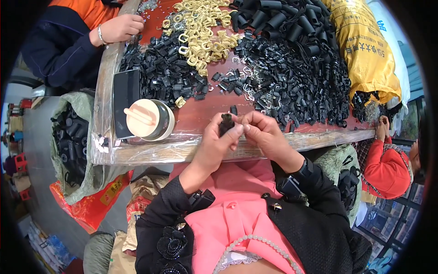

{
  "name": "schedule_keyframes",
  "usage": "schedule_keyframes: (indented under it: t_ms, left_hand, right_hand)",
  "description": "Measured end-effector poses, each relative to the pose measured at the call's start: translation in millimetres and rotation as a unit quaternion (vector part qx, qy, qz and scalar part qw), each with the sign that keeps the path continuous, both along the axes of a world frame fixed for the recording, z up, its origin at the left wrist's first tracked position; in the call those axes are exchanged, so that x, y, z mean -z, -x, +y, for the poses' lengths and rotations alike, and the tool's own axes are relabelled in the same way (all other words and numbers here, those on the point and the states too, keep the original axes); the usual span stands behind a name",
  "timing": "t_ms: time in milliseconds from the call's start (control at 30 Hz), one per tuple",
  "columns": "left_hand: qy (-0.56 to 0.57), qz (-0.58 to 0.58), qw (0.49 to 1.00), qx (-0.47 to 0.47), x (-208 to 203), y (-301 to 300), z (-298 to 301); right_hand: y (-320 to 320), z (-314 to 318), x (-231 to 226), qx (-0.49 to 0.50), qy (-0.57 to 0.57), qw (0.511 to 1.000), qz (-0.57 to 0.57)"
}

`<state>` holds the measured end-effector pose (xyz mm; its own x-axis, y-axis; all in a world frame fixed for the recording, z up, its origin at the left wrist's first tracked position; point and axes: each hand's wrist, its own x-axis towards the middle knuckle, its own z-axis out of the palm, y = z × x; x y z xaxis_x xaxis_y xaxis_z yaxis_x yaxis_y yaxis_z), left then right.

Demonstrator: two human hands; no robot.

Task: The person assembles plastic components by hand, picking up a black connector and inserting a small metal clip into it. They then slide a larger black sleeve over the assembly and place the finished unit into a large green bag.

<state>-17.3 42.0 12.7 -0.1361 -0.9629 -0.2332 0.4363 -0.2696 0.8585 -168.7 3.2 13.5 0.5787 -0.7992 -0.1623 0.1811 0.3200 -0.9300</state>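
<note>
- While both hands met just on the near side of the beige-lidded jar (148, 119), the left hand (218, 142) pinched a small black plastic piece (226, 123) upright between thumb and fingers.
- Right hand (263, 134) closed its fingertips on the same piece, apparently fitting something small; what exactly could not be told.
- Beyond the jar, a large heap of loose black parts (292, 77) and yellow rings (203, 32) lay across the red table (200, 114), so most of the work seemed left.
- Left of the jar, a green sack (75, 137) held black tubes, perhaps finished ones.
- Far beyond the jar, another person's hand (119, 28) rested at the pile.
</note>
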Motion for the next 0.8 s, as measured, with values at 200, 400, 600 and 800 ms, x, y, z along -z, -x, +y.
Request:
schedule_keyframes:
  t_ms: [200,400,600,800]
  left_hand:
    - [-0.09,0.272,0.957,0.047,1.4,-11.9,2.3]
    - [-0.103,0.223,0.969,0.038,4.2,-11.8,9.2]
    - [-0.083,0.212,0.972,0.06,11.9,-12.5,13.5]
    - [-0.073,0.17,0.979,0.086,6.6,-9.5,20.3]
  right_hand:
    - [2.0,-6.2,-27.7,-0.03,0.331,0.908,0.254]
    - [-7.9,-2.8,-32.7,-0.004,0.521,0.8,0.297]
    - [-15.7,0.7,-32.8,-0.009,0.584,0.746,0.321]
    - [-14.5,-0.2,-35.6,-0.065,0.572,0.746,0.334]
